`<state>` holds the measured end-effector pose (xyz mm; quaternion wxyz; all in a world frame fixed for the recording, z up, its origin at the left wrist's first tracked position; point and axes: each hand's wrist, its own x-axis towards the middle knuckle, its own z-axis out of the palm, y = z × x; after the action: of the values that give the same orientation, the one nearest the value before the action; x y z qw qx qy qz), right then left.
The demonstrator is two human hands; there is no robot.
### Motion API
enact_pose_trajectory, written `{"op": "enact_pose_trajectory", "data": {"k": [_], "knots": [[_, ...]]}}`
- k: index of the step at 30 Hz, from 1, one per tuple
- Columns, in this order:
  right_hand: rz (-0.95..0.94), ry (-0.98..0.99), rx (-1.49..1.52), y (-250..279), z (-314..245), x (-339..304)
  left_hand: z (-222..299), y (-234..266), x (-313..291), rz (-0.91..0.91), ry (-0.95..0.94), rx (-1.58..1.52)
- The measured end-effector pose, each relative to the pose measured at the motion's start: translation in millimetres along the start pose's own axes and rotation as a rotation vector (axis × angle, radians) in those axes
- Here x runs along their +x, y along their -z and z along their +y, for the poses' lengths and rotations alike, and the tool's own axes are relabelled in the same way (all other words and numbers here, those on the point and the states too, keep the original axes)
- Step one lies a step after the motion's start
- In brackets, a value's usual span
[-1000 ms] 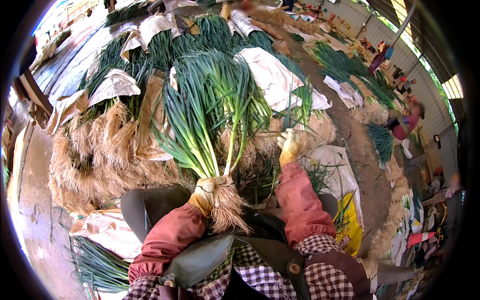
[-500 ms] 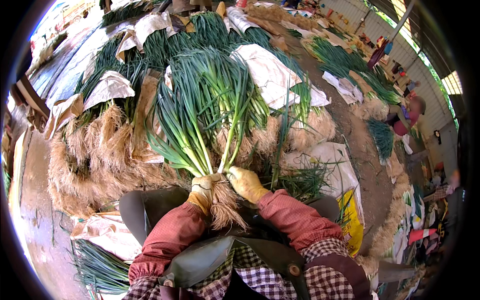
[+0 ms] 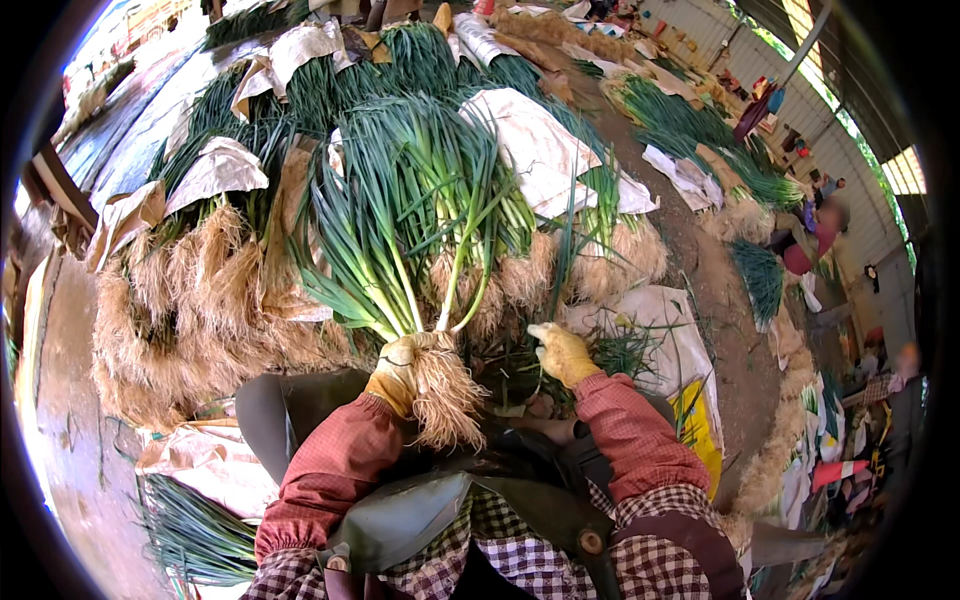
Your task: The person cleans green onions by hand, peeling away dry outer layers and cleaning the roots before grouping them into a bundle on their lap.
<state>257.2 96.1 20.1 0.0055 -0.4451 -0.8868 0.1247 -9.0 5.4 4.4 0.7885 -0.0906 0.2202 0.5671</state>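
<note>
My left hand, in a yellowish work glove, is closed around the base of a bunch of green onions. Their pale stems stand up from the grip and the long green leaves fan away from me. The bushy tan roots hang beside the glove toward my lap. To the right, apart from the bunch, my gloved right hand is partly curled, with its thumb and forefinger spread. Loose green leaves lie just beyond it, and no held thing shows in its fingers.
Heaped green onions with matted roots lie ahead and left, partly under pale sacks. A white sheet and a yellow bag lie at my right. More onions sit at lower left. Another person sits far right.
My right hand has left the base of the bunch and moved right. My left hand keeps its hold, and the roots now show more fully.
</note>
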Motion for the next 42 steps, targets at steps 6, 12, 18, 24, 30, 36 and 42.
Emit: {"op": "enact_pose_trajectory", "data": {"k": [6,12,18,24,30,36,42], "knots": [[-0.074,0.128,1.797,-21.4,-82.1,90.0,0.5,0.7,-13.8,-0.148,0.055,0.086],[0.083,0.094,1.362,-29.6,-113.8,81.3,4.6,13.8,-13.6,-0.148,0.015,0.022],[0.225,0.513,-0.217,-40.8,-101.7,45.2,-1.1,16.3,-12.3,0.006,-0.008,0.111],[-0.056,0.93,0.029,-91.9,-103.9,9.5,3.1,19.3,0.1,-0.1,-0.024,0.084],[-0.251,-0.078,0.668,-56.7,-45.1,37.9,3.7,6.1,-4.8,-0.012,-0.017,0.127],[-0.087,-0.37,1.517,-27.1,-95.7,52.2,-33.1,-3.9,-29.9,0.189,-0.276,0.736],[0.169,-0.187,1.339,-37.9,-134.9,54.1,-16.1,15.3,-20.4,0.105,-0.056,0.263]]}}
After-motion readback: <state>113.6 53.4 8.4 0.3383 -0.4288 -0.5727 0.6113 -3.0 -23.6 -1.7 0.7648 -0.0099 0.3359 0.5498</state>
